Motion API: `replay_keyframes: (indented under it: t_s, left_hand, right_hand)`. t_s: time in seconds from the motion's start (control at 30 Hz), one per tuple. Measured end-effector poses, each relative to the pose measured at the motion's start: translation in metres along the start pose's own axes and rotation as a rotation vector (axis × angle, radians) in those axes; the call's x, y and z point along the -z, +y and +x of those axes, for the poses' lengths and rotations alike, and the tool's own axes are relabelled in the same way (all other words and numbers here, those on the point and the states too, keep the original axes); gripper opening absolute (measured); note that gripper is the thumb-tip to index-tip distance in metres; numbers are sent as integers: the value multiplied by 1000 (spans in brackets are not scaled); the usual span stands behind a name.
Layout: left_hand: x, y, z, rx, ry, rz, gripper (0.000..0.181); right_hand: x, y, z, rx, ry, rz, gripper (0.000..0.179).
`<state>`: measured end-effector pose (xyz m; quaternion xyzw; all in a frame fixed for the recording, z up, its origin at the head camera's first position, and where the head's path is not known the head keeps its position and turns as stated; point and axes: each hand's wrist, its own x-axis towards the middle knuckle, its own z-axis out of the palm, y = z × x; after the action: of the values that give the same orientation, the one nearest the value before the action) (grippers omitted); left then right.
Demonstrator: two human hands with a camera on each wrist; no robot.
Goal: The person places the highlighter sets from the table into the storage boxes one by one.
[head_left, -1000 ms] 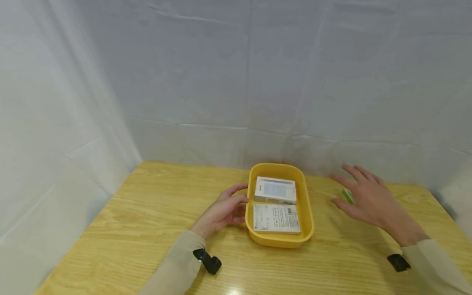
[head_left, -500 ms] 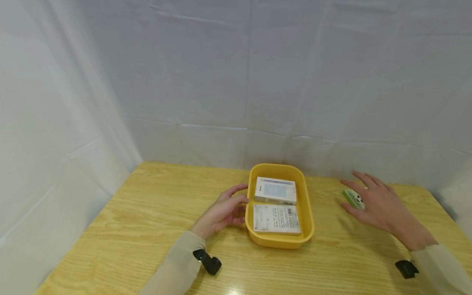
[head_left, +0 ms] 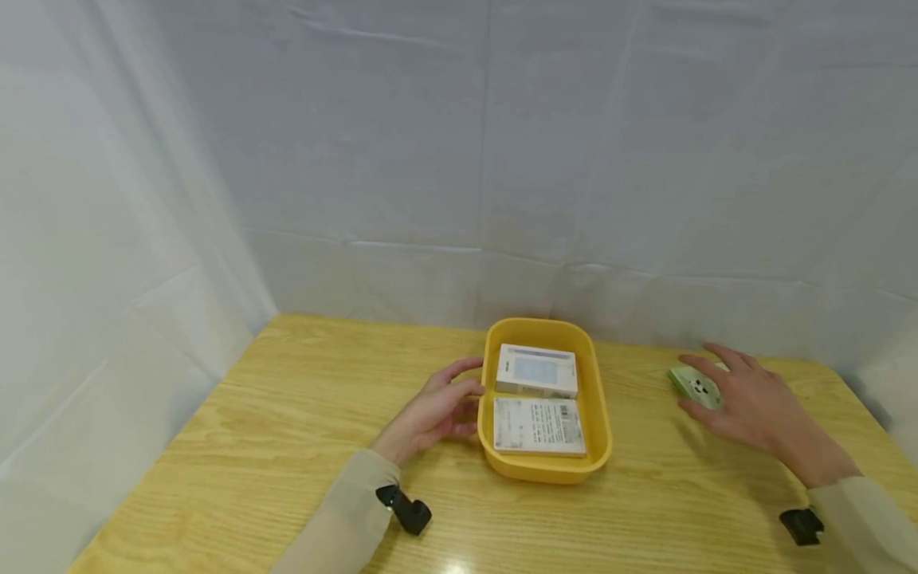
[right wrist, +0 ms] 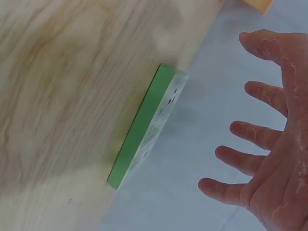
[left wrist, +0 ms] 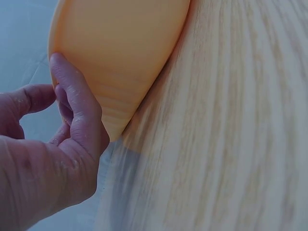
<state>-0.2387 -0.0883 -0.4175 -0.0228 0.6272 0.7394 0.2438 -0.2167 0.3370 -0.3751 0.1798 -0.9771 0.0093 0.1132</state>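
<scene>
My left hand (head_left: pixel 439 410) stays beside the left wall of a yellow plastic bin (head_left: pixel 601 414), its fingertips right at the rim. In the left wrist view this hand (left wrist: pixel 72 125) shows bent fingers against the outer wall. A white box (head_left: pixel 536 371) and a second flat, printed white box (head_left: pixel 538 426) lie in the bin. At the right, my right hand (head_left: pixel 749 406) hovers with spread fingers over a small green-and-white box (head_left: pixel 701 388) with dark spots. The right wrist view shows a gap between the open hand (right wrist: pixel 274 139) and the box's green side (right wrist: pixel 142 127).
A light wood table (head_left: pixel 301 399) carries everything. Pale sheeting (head_left: pixel 402 159) hangs behind its back edge and along both sides. Each sleeve has a small black device on it, the left one (head_left: pixel 405 509) near the table's front.
My right hand has moved rightward and slightly toward me, uncovering more of the green-and-white box. My left hand and the bin hold their places.
</scene>
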Motion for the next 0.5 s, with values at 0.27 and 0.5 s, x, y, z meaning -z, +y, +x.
replay_keyframes:
  t_s: [0.27,0.5]
  left_hand:
    - [0,1,-2,-1,-4,1,59]
    - [-1,3,-4,7,-3,8,59]
  right_hand:
    - [-4,15,0,-30,-108,9,58]
    - [-8,25,-1,-25,-188,-18,48]
